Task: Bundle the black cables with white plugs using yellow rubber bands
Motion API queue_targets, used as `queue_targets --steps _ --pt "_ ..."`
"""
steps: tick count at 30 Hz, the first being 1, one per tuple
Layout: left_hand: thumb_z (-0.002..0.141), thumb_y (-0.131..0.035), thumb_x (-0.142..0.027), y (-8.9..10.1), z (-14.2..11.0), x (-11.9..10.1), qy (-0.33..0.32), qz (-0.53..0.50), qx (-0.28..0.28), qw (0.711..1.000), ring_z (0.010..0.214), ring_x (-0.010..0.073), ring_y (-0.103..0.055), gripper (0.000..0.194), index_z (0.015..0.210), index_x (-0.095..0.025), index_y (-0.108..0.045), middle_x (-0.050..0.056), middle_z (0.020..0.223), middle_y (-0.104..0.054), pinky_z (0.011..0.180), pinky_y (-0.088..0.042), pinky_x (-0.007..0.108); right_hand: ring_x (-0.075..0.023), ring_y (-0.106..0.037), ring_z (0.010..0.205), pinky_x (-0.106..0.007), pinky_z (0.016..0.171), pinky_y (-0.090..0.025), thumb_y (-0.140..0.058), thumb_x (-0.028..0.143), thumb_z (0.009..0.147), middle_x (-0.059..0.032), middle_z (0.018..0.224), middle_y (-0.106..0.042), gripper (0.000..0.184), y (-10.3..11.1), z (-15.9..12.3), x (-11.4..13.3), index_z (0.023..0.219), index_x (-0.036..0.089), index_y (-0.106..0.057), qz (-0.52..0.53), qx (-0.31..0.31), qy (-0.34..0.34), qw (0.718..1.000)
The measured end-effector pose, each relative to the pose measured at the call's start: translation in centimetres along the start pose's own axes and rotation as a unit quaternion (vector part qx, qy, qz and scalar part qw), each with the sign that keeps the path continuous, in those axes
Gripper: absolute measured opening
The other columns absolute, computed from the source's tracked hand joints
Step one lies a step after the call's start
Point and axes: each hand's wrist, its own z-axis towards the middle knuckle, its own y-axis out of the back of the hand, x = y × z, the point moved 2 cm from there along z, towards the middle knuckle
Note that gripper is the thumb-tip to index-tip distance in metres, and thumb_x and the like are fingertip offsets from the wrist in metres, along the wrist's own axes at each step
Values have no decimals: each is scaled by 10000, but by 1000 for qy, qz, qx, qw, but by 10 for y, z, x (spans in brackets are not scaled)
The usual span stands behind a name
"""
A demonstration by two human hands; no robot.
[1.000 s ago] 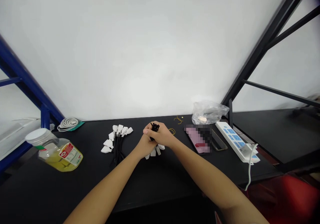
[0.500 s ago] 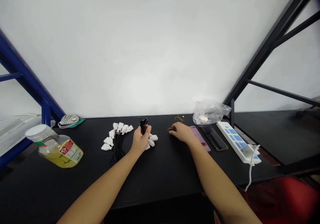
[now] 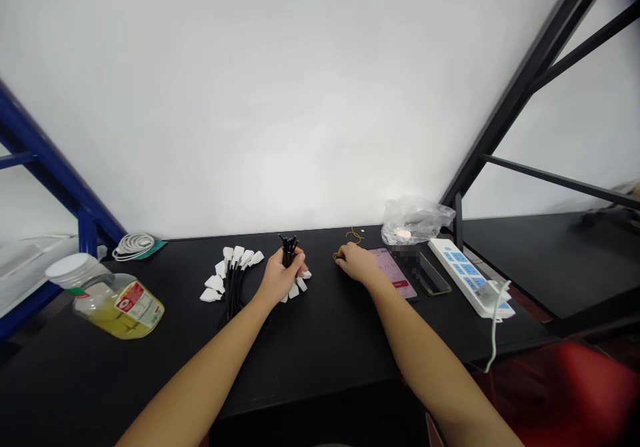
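Observation:
My left hand [image 3: 281,275] is wrapped round a bundle of short black cables [image 3: 289,250]; their dark ends stick up above the thumb. White tags or plugs [image 3: 294,291] on that bundle show below the fingers. To its left, another fanned bundle of black cables [image 3: 233,287] with white ends lies on the table. My right hand [image 3: 356,262] rests on the table with its fingers pinched at a thin yellow rubber band [image 3: 335,256], mostly hidden by the fingertips. Just behind it lies another thin yellow band [image 3: 355,234].
At right are a lit phone [image 3: 393,270], a dark phone [image 3: 431,275], a clear plastic bag [image 3: 417,219] and a white power strip [image 3: 467,277] with a cord. A plastic jar [image 3: 117,304] and coiled white cable [image 3: 133,246] stand left on the black table [image 3: 320,367].
My right hand's fingers have closed in on the yellow band. My left hand keeps its hold on the cable bundle, its wrist turned slightly. The whole view has shifted a little.

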Motion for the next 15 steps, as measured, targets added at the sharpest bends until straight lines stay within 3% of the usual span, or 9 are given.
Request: queue_targets --steps 4,12,15 --pt "798 -643 -615 1 0 3 22 25 -1 999 420 108 -520 460 856 -160 -613 -57 508 -508 452 -392 220 -220 -664 898 -299 762 -426 -432 263 995 -130 1110 -617 247 -3 1 1 998 159 -656 2 -1 0 1000" --pt "858 -604 -531 0 -4 -1 -21 79 1 997 499 111 -502 380 845 -153 -635 -33 561 -512 515 -392 232 -170 -623 940 -257 781 -399 -453 244 990 -72 1058 -640 186 4 3 -4 996 183 -629 87 -61 16 994" --pt "879 -588 -475 0 -5 -7 -46 108 8 993 549 118 -509 330 829 -153 -640 -17 607 -526 563 -418 244 -181 -628 923 -257 759 -395 -573 294 932 -65 1063 -644 132 1 3 -6 960 193 -652 76 -37 12 996"
